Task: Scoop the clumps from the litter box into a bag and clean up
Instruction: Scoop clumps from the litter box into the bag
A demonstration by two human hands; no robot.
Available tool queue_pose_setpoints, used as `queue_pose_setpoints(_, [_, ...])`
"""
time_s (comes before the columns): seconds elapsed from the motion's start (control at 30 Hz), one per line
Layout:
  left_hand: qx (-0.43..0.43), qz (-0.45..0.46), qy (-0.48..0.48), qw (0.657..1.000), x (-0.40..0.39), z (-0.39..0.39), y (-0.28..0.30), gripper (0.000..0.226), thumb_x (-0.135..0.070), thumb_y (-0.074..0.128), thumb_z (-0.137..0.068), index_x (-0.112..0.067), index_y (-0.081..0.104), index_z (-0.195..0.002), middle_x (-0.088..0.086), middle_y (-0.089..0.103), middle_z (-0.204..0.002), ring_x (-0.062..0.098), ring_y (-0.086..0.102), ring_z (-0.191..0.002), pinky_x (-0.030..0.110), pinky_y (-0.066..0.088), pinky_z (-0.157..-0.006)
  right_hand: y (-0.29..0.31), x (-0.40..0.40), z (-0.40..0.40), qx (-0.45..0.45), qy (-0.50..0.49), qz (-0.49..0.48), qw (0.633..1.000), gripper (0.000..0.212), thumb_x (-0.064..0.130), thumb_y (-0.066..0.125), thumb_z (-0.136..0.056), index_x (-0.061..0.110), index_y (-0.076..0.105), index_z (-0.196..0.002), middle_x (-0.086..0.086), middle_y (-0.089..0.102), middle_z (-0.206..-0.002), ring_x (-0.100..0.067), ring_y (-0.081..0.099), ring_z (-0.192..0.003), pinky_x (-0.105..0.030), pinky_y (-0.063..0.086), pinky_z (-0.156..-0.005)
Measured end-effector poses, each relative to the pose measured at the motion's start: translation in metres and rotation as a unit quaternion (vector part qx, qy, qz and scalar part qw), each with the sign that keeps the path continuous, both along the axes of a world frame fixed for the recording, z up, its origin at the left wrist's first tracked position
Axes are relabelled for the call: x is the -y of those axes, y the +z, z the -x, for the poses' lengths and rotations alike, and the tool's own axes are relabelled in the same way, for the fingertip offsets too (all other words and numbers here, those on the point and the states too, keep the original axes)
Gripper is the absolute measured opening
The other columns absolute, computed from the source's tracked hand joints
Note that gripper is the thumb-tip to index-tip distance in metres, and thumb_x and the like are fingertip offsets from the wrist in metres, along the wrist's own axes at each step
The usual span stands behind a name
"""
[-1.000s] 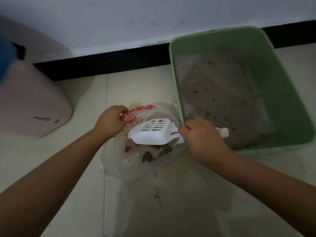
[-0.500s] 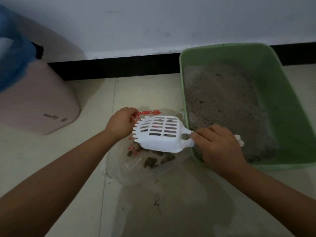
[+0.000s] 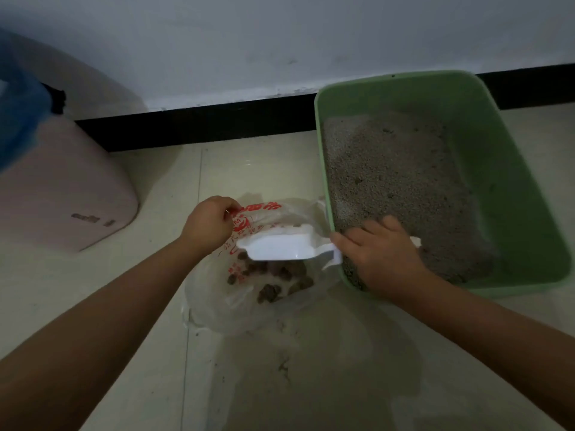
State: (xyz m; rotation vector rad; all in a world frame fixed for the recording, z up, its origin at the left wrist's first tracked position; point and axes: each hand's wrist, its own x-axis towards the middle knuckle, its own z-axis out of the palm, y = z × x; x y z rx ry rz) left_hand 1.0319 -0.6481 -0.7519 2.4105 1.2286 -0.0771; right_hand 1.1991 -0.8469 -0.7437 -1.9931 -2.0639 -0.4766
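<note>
At the far left of the frame a blurred blue shape [image 3: 18,110] fills the upper corner, and below it stands a pale pink container [image 3: 62,194] with small dark markings near its lower edge. The floor [image 3: 149,281] is pale tile with thin grout lines, dim and shadowed toward the bottom. A black baseboard [image 3: 199,126] runs across the upper half of the frame, with a white wall [image 3: 249,42] above it.

Left of centre, the left hand [image 3: 208,223] has its fingers curled round the rim of a thin clear plastic bag [image 3: 217,303] printed in red, pinching it and holding its mouth up. The bag rests on the floor just beside the litter box, and dark brown clumps [image 3: 273,281] lie inside it.

Over the bag's mouth sits a white scoop [image 3: 280,247], turned so that its plain underside faces the camera. The right hand [image 3: 379,256] grips the scoop's handle with fingers wrapped round it, over the near left corner of the box.

On the right, the green litter box [image 3: 504,169] stands on the floor close to the baseboard. It holds grey litter [image 3: 398,181], which reaches up its left wall and leaves the bare green slope on the right uncovered. Dark specks and a faint smear mark the floor below the bag.
</note>
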Motion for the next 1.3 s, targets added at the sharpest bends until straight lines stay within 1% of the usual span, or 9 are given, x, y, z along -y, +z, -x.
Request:
queue_pose_setpoints(0.43, [0.045, -0.018, 0.002, 0.999, 0.003, 0.001, 0.007, 0.031, -0.005, 0.047, -0.093, -0.003, 0.059, -0.121, 0.014, 0.059, -0.12, 0.025, 0.054, -0.109, 0.025, 0.038, -0.087, 0.004, -0.006, -0.008, 0.013, -0.035, 0.069, 0.997, 0.038, 0.011, 0.042, -0.07, 0.011, 0.075, -0.09, -0.003, 0.068, -0.063, -0.021, 0.057, -0.049, -0.029, 0.024, -0.057])
queue_pose_setpoints(0.63, [0.049, -0.017, -0.034, 0.998, 0.007, -0.003, 0.006, 0.027, -0.008, 0.049, -0.092, -0.002, 0.063, -0.115, 0.016, 0.061, -0.114, 0.026, 0.053, -0.104, 0.024, 0.036, -0.081, 0.007, 0.001, -0.009, -0.086, -0.086, 0.087, 0.989, 0.039, 0.013, 0.04, -0.072, 0.01, 0.075, -0.088, -0.006, 0.066, -0.06, -0.022, 0.058, -0.046, -0.02, 0.035, -0.047])
queue_pose_setpoints(0.73, [0.046, -0.046, -0.047, 0.997, 0.004, -0.006, 0.004, 0.03, -0.008, 0.049, -0.092, -0.003, 0.06, -0.12, 0.014, 0.059, -0.119, 0.026, 0.053, -0.109, 0.029, 0.039, -0.089, 0.024, 0.01, -0.028, -0.242, -0.192, 0.126, 0.943, 0.025, 0.011, 0.047, -0.084, 0.012, 0.072, -0.082, -0.009, 0.059, -0.06, -0.026, 0.054, -0.051, -0.019, 0.027, -0.046])
queue_pose_setpoints(0.83, [0.056, -0.083, -0.088, 0.991, 0.006, -0.021, 0.001, 0.029, -0.008, 0.049, -0.093, -0.004, 0.061, -0.119, 0.014, 0.061, -0.12, 0.03, 0.05, -0.115, 0.034, 0.036, -0.097, 0.032, 0.024, -0.063, -0.379, -0.296, 0.154, 0.863, 0.026, 0.02, 0.051, -0.092, 0.018, 0.055, -0.066, -0.003, 0.051, -0.061, -0.022, 0.047, -0.063, -0.025, 0.027, -0.048])
queue_pose_setpoints(0.93, [0.1, -0.128, -0.179, 0.97, 0.015, -0.056, -0.001, 0.033, -0.019, 0.045, -0.088, -0.002, 0.069, -0.103, 0.016, 0.067, -0.102, 0.037, 0.058, -0.101, 0.039, 0.044, -0.089, 0.037, 0.038, -0.098, -0.348, -0.384, 0.193, 0.834, 0.028, 0.026, 0.051, -0.092, 0.002, 0.062, -0.102, -0.019, 0.065, -0.096, -0.031, 0.058, -0.086, -0.03, 0.037, -0.066])
queue_pose_setpoints(1.03, [0.124, -0.168, -0.28, 0.937, 0.026, -0.098, -0.003, 0.04, -0.024, 0.039, -0.08, -0.001, 0.071, -0.086, 0.016, 0.068, -0.085, 0.036, 0.064, -0.079, 0.04, 0.051, -0.077, 0.039, 0.051, -0.125, -0.266, -0.442, 0.295, 0.804, 0.042, 0.035, 0.045, -0.095, -0.001, 0.061, -0.11, -0.024, 0.064, -0.11, -0.035, 0.059, -0.1, -0.031, 0.041, -0.076])
queue_pose_setpoints(1.1, [0.104, -0.193, -0.336, 0.916, 0.029, -0.125, -0.003, 0.039, -0.024, 0.04, -0.078, 0.0, 0.07, -0.078, 0.016, 0.067, -0.08, 0.033, 0.064, -0.073, 0.039, 0.052, -0.071, 0.043, 0.058, -0.14, -0.211, -0.448, 0.373, 0.785, 0.048, 0.04, 0.041, -0.095, 0.0, 0.061, -0.109, -0.02, 0.066, -0.101, -0.031, 0.059, -0.087, -0.029, 0.04, -0.07])
queue_pose_setpoints(1.2, [0.054, -0.196, -0.421, 0.884, 0.026, -0.151, -0.01, 0.038, -0.028, 0.039, -0.073, -0.003, 0.066, -0.062, 0.013, 0.063, -0.063, 0.03, 0.061, -0.06, 0.036, 0.052, -0.062, 0.048, 0.068, -0.148, -0.234, -0.416, 0.455, 0.752, 0.039, 0.039, 0.043, -0.095, 0.005, 0.063, -0.097, -0.005, 0.055, -0.065, -0.016, 0.05, -0.052, -0.023, 0.036, -0.05])
queue_pose_setpoints(1.3, [0.058, -0.187, -0.454, 0.869, 0.025, -0.156, -0.018, 0.036, -0.024, 0.035, -0.07, -0.01, 0.056, -0.044, 0.005, 0.052, -0.044, 0.023, 0.053, -0.045, 0.032, 0.048, -0.062, 0.049, 0.071, -0.151, -0.258, -0.381, 0.499, 0.734, 0.028, 0.037, 0.045, -0.094, 0.012, 0.057, -0.087, 0.0, 0.049, -0.062, -0.013, 0.049, -0.048, -0.021, 0.037, -0.047])
